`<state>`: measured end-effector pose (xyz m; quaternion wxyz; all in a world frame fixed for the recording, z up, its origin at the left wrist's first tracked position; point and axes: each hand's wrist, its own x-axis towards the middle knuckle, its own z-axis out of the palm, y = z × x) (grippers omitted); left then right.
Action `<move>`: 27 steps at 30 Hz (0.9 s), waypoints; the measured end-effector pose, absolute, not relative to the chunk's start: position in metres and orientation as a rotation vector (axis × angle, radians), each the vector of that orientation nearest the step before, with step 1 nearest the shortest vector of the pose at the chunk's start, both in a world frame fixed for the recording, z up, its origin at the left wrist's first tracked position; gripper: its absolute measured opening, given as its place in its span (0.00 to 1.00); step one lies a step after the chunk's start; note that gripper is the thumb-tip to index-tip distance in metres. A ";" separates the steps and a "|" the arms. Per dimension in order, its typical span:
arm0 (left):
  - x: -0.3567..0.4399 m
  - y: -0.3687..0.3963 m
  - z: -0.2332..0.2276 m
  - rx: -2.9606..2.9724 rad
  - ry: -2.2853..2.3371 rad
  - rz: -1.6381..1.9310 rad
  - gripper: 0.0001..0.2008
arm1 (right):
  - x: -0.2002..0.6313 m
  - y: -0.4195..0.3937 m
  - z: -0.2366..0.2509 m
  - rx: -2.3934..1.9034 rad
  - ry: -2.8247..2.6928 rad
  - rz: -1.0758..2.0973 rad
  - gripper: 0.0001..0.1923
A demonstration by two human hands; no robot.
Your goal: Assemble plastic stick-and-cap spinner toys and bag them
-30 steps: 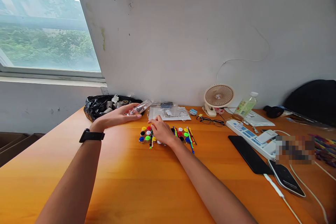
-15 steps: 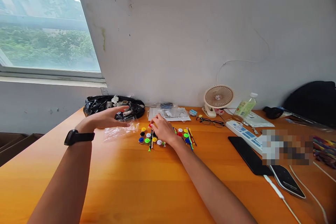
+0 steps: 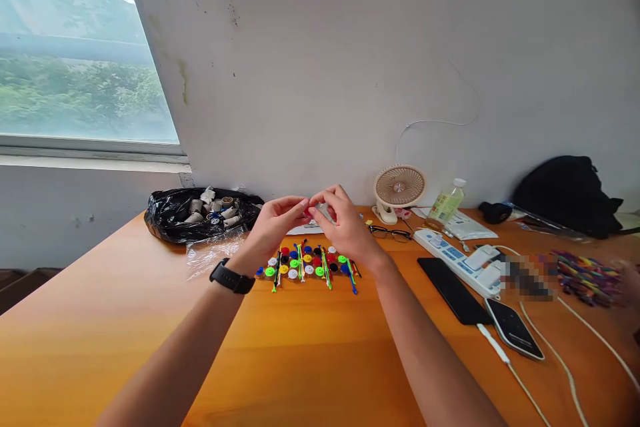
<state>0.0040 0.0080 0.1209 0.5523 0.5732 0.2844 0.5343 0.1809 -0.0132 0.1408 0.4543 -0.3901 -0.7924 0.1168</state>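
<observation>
Above the middle of the table [image 3: 310,360], both hands meet w/ fingertips pinched together on a small red piece [image 3: 306,211]. Left hand [image 3: 273,223], black watch on wrist, grips it from the left; right hand [image 3: 345,227] grips from the right, fingers narrow. Can't tell exactly what the piece is, too small. Just below the hands, on the table, lie rows of small coloured discs [image 3: 300,265] w/ thin coloured sticks [image 3: 325,267] laid across them. Clear plastic bag [image 3: 213,253] lies to the left, near a black bag [image 3: 195,213] of bits. Right side: fan [image 3: 400,188], glasses [image 3: 390,233], bottle [image 3: 447,201], power strip [image 3: 457,260], two phones [image 3: 453,280].
</observation>
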 end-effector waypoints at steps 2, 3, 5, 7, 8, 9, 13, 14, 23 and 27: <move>0.013 0.008 0.119 1.224 0.647 1.307 0.20 | 0.187 -0.013 0.138 -0.967 -1.915 0.298 0.11; 0.015 0.007 0.116 1.176 0.646 1.327 0.20 | 0.191 -0.014 0.134 -0.973 -1.869 0.309 0.14; 0.014 -0.002 0.104 1.116 0.671 1.352 0.19 | 0.200 -0.017 0.123 -0.991 -1.777 0.335 0.18; 0.010 -0.018 0.081 1.090 0.722 1.300 0.18 | 0.210 -0.026 0.104 -1.011 -1.791 0.355 0.16; 0.008 -0.029 0.066 1.092 0.768 1.252 0.17 | 0.214 -0.033 0.092 -1.023 -1.853 0.385 0.15; 0.006 -0.039 0.051 1.099 0.810 1.204 0.17 | 0.218 -0.040 0.079 -1.034 -1.901 0.438 0.16; 0.000 -0.074 0.001 1.111 0.879 1.061 0.16 | 0.221 -0.071 0.030 -1.168 -1.899 0.630 0.17; -0.001 -0.078 -0.007 1.126 0.897 1.030 0.15 | 0.220 -0.077 0.021 -1.199 -1.879 0.648 0.16; -0.003 -0.073 -0.021 1.318 0.801 0.958 0.16 | 0.204 -0.097 0.016 -1.112 -2.041 0.772 0.16; -0.003 -0.074 -0.020 1.203 0.742 0.955 0.15 | 0.213 -0.099 0.013 -1.230 -1.962 0.723 0.09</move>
